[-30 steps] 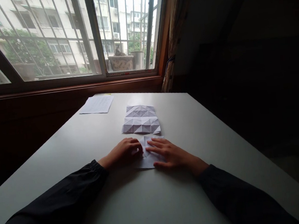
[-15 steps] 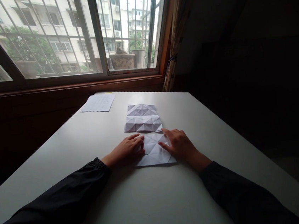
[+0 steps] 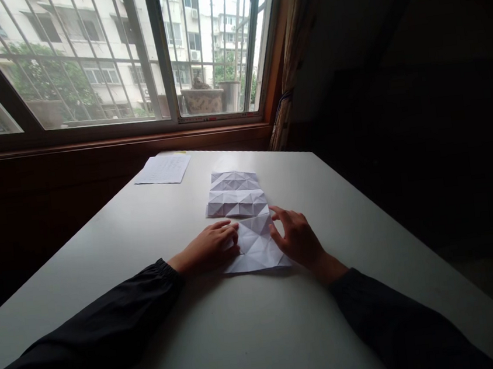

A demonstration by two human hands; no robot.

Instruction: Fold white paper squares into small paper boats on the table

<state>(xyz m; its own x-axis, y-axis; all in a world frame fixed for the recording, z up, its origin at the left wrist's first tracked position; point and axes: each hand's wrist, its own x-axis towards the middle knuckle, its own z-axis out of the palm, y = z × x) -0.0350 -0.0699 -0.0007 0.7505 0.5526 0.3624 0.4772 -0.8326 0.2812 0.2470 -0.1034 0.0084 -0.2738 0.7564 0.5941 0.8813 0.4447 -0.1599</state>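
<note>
A creased sheet of white paper lies on the table with crossing diagonal folds. My left hand rests on its left edge, fingers curled and bearing on the paper; whether they pinch the edge is partly hidden. At the right edge is my right hand, thumb and index finger spread apart, the thumb tip by the border. Just beyond lies a pleated paper piece with rows of raised triangular folds, its near edge close to the sheet.
Sheets of paper with writing lie at the far left corner of the white table. Behind the table is a barred window, with a tied curtain at its right. The right side is very dark.
My right hand has drawn slightly right, its thumb moving off the sheet's middle toward the right edge. My left hand stays in place.
</note>
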